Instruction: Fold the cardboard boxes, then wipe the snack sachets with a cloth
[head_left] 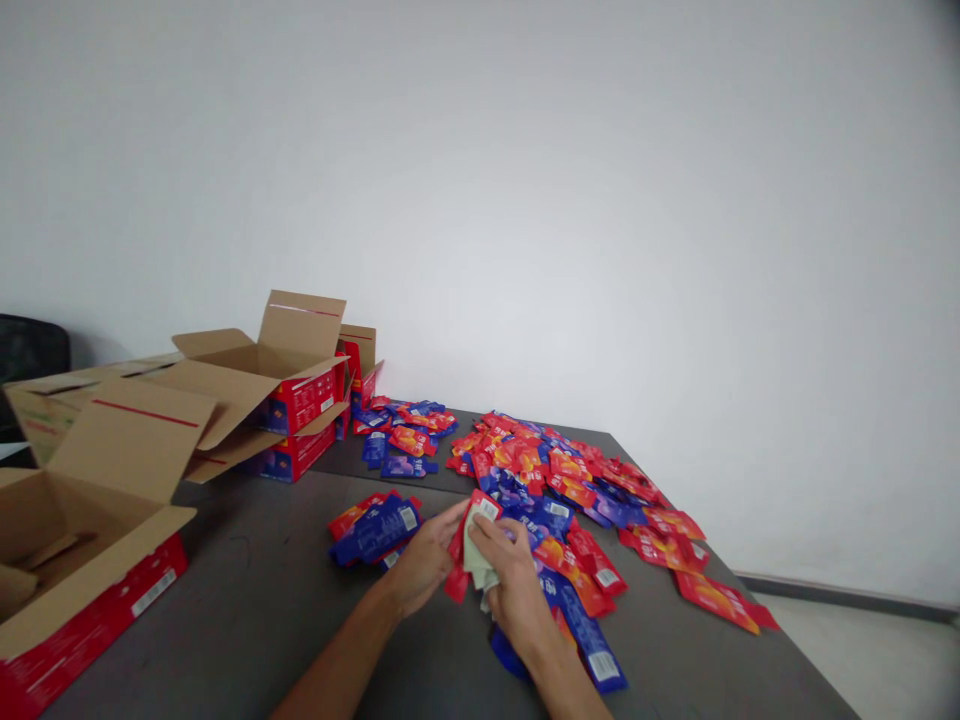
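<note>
My left hand [424, 560] and my right hand [514, 580] meet over the dark table [285, 600], both gripping a small stack of flat sachets [472, 545], red on the outside with a pale one showing between. A neat stack of blue and red sachets [375, 527] lies just left of my left hand. A wide heap of red and blue sachets [570, 480] spreads to the right of my hands, and a blue sachet [592, 645] lies beside my right wrist.
Open cardboard boxes with red printed sides stand at the left: one near me [82, 560], others further back [285, 390]. A smaller pile of sachets [405, 430] lies by the far boxes. A white wall rises behind; the table's right edge drops to the floor [885, 650].
</note>
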